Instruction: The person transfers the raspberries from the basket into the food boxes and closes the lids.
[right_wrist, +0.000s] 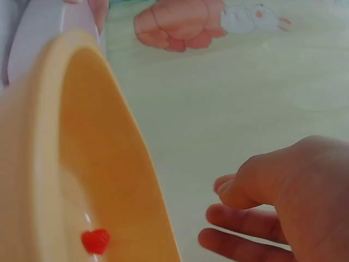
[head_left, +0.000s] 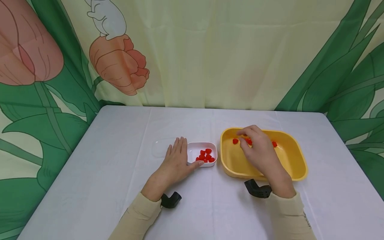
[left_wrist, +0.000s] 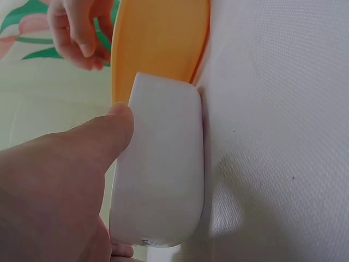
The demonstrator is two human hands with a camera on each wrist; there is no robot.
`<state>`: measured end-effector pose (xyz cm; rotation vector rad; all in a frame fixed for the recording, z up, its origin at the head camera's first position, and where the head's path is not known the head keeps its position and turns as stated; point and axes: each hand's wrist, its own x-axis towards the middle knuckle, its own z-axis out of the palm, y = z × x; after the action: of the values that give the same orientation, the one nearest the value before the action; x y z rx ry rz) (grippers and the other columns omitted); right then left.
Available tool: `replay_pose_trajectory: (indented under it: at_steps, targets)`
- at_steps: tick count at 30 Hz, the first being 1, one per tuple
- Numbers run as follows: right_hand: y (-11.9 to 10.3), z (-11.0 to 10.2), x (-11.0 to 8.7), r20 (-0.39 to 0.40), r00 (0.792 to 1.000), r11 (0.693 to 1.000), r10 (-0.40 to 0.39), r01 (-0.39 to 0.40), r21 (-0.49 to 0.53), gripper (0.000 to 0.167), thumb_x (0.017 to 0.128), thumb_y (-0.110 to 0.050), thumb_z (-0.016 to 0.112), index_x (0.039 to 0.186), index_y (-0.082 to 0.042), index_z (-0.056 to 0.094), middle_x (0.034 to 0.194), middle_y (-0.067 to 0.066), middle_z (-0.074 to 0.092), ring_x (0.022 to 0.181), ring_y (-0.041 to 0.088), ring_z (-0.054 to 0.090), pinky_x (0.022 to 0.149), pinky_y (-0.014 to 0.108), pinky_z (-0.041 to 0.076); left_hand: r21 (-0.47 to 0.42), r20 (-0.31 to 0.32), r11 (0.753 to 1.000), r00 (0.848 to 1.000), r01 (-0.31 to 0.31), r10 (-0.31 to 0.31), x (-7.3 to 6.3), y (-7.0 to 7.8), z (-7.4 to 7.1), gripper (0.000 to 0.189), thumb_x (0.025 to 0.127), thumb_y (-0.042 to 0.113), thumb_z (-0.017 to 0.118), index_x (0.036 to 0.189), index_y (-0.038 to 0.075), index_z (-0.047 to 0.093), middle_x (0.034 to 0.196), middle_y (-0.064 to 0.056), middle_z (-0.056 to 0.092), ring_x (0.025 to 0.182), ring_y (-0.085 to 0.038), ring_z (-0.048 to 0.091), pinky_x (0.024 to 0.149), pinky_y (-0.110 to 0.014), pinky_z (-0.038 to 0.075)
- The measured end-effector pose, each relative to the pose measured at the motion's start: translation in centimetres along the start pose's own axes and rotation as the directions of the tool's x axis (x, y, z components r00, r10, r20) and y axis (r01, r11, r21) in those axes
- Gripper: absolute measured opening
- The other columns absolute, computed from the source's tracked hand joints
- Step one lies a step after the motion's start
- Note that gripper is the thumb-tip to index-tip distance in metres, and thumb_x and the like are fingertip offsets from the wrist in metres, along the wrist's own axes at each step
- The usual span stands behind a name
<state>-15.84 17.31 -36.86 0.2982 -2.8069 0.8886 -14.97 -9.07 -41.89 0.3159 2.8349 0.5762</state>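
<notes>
My left hand [head_left: 177, 163] rests against a small white box [head_left: 193, 146], its straight fingers along the left side and the thumb on the near rim. In the left wrist view the thumb touches the box's upper edge [left_wrist: 163, 164]. Several small red heart-shaped pieces [head_left: 208, 156] lie inside. Over the yellow tub [head_left: 234, 163], my right hand [head_left: 259, 150] hovers with bent fingers and thumb apart; no held piece shows. A few red pieces [head_left: 235, 141] lie in the tub, partly hidden by that hand. The right wrist view has one red heart [right_wrist: 95, 241] on the tub floor.
A clear, flat lid-like piece [head_left: 159, 148] lies left of the white box, partly behind the left hand. The white-covered table [head_left: 180, 216] ends at a printed curtain [head_left: 228, 66]. Black wrist devices [head_left: 171, 200] sit at both cuffs.
</notes>
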Motion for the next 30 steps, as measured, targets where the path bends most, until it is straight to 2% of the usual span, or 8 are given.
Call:
replay_pose_trajectory:
  at_steps: [7,22,30]
  targets:
    - [1.3,-1.2,-0.2,0.025,0.993,0.993,0.111,-0.110,-0.041,0.021,0.096,-0.007,0.058,0.115,-0.001,0.066,0.118,0.017,0.059,0.109,0.037,0.056,0.096,0.055,0.051,-0.001,-0.011,1.000,1.000,-0.006,0.006,0.1,0.0,0.1,0.105,0.089,0.066,0.056,0.158,0.000,0.011,0.166,-0.017,0.012,0.156,-0.033,0.005,0.126,-0.053,0.009]
    - [3.6,-2.6,-0.4,0.051,0.976,0.974,0.213,-0.208,-0.086,0.027,0.096,-0.008,0.051,0.117,0.004,0.064,0.115,0.024,0.059,0.107,0.040,0.052,0.094,0.057,0.049,0.010,-0.009,1.000,1.000,-0.003,0.003,0.1,-0.1,0.1,0.105,0.089,0.066,0.056,0.158,0.000,0.011,0.167,-0.017,0.012,0.156,-0.033,0.005,0.125,-0.053,0.009]
    - [4.5,-2.7,-0.3,0.097,0.955,0.956,0.282,-0.271,-0.113,0.028,0.096,-0.010,0.053,0.118,0.005,0.064,0.119,0.026,0.062,0.110,0.041,0.049,0.100,0.061,0.045,0.007,-0.006,1.000,1.000,0.000,0.001,0.0,-0.1,0.1,0.106,0.089,0.067,0.055,0.158,0.001,0.010,0.167,-0.016,0.011,0.156,-0.033,0.003,0.126,-0.053,0.008]
